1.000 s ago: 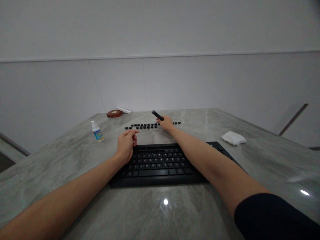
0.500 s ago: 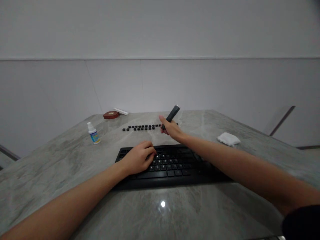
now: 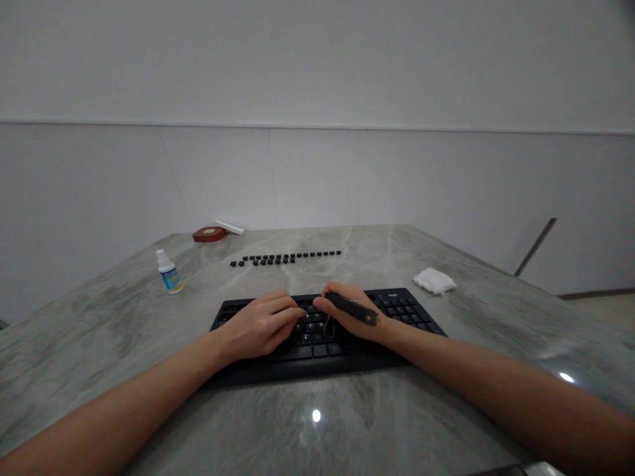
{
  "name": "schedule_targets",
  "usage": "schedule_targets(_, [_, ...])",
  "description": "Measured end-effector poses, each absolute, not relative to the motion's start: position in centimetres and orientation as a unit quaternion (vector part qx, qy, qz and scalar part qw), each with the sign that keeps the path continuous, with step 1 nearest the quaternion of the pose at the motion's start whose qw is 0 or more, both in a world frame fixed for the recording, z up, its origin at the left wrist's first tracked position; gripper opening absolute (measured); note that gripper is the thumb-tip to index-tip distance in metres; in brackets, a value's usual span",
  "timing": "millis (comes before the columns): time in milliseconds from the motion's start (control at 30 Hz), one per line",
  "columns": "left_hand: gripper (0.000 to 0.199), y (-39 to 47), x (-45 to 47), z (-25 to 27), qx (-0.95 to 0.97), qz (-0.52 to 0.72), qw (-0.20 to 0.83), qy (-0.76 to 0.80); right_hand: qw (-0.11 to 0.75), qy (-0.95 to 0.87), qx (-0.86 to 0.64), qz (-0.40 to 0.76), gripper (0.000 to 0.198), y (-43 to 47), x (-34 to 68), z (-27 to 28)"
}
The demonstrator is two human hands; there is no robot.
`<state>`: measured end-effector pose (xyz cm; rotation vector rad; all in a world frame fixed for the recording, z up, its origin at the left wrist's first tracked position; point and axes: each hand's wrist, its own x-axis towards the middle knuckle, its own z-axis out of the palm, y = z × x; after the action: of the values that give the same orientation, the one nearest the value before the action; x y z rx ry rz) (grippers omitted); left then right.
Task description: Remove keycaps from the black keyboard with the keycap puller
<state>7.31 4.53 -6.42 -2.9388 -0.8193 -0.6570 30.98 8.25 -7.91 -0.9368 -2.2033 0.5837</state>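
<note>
A black keyboard [image 3: 297,373] lies in front of me, with part of its middle keys exposed as small switches. My left hand [image 3: 262,324] rests on its left half, fingers loosely bent over the keys and nothing visible in them. My right hand [image 3: 347,314] is over the middle of the keyboard, closed around a black keycap puller [image 3: 353,308]. The puller's handle points back toward my wrist, and its thin wire end hangs down at the keys. Whether the wire grips a key I cannot tell. Beyond the keyboard, loose black keycaps [image 3: 285,256] lie in two rows.
A small white spray bottle [image 3: 170,272] with a blue label stands at the left. Farther back are a reddish-brown case [image 3: 209,234] and a white strip [image 3: 230,227]. A folded white cloth [image 3: 434,281] lies at the right on the grey marbled table [image 3: 238,430].
My right hand has come back from the keycap rows to the keyboard, still holding the puller, now turned the other way. My left hand stays on the keyboard; the view has shifted slightly.
</note>
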Motion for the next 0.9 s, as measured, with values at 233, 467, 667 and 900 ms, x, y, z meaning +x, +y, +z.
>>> schedule_targets(233, [0.049,4.2,8.0,-6.0,-0.964,-0.168,-0.026,-0.205,0.387,-0.816,-0.340,0.265,0.038,8.2,30.7,-7.4])
schedule_targets(467, [0.042,4.7,7.7,-6.5,-0.953,-0.207,-0.053,-0.215,0.349,-0.839,-0.339,0.243,0.037,7.4,30.7,-6.8])
schedule_targets(667, [0.027,4.9,7.7,-6.8,-0.925,-0.293,-0.039,-0.239,0.413,-0.785,-0.349,0.300,0.037,7.9,31.0,-6.9])
schedule_targets(900, [0.024,5.0,7.6,-7.0,-0.913,-0.291,-0.018,-0.285,0.410,-0.759,-0.342,0.371,0.021,8.3,31.2,-6.8])
